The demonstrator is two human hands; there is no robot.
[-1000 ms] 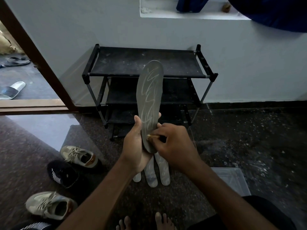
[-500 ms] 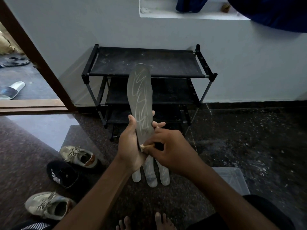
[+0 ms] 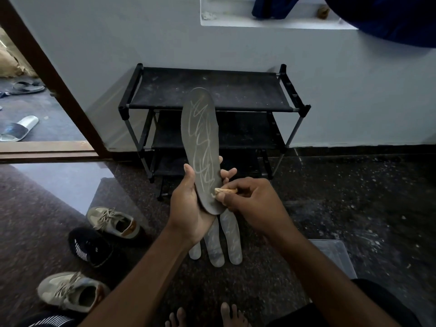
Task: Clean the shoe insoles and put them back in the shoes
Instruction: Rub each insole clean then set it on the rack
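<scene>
Bin [image 3: 335, 256] contents unclear. Left hand [image 3: 188, 208] curls fingers round the upright insole [image 3: 200, 138]; right hand [image 3: 252, 204] pinches a cloth [image 3: 226, 191] against it.

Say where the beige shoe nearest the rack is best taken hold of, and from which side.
Probably the heel collar, from above: fingers into the opening, thumb behind the heel. The beige shoe stands upright, opening facing up, heel turned toward the loose insoles, so that rim is free. The black shoe crowds its near side.
</scene>
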